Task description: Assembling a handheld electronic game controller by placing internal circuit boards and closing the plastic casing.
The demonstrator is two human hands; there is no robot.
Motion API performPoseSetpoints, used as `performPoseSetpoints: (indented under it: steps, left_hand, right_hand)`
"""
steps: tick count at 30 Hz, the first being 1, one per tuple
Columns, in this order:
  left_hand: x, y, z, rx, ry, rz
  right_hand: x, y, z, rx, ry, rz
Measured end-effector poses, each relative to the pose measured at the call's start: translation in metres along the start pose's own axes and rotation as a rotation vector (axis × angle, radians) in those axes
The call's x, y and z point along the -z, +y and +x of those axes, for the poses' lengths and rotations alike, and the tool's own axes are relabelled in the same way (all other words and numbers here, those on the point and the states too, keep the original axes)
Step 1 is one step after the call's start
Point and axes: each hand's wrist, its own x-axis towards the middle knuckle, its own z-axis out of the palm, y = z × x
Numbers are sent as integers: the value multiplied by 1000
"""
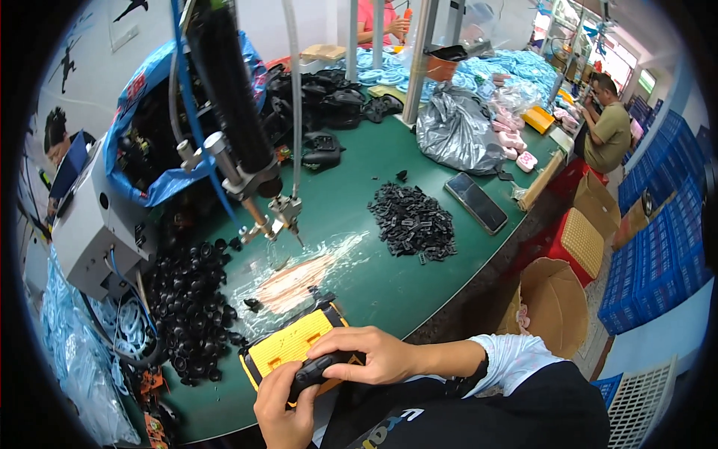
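Both hands grip a black plastic shell (pixel 317 371) that looks like a game controller, low over the table's near edge. My left hand (pixel 283 410) pinches its left end between thumb and fingers. On its right part, my right hand (pixel 380 355) has the fingers curled over the top and the thumb on the near side. Just beyond and partly beneath lies a ribbed yellow block with black edges (pixel 288 340). The underside of the shell is hidden.
A dispensing machine's nozzle (pixel 301 241) hangs above the green table (pixel 336 292). Round black caps (pixel 191 299) are heaped at left, small black parts (pixel 413 221) right of centre. A phone (pixel 476 203) and a grey plastic bag (pixel 456 131) lie farther off. Co-workers sit beyond.
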Motion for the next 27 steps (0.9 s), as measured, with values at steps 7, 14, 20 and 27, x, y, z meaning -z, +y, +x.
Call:
performPoseSetpoints:
  steps: [7,14,20,27]
  left_hand:
    - [-7,-3,1,-2,-16,71]
    - [-5,-12,-7,359,191,-486]
    - [-23,-21,1,421,322,-961]
    - [11,-31,-5,101,48,-256]
  right_hand:
    - [-1,8,-1,44,17,7]
    - [4,5,16,-114,17,481]
    - [-9,-22,22,-254,42,103]
    - [8,-20,38,205,-325,-710]
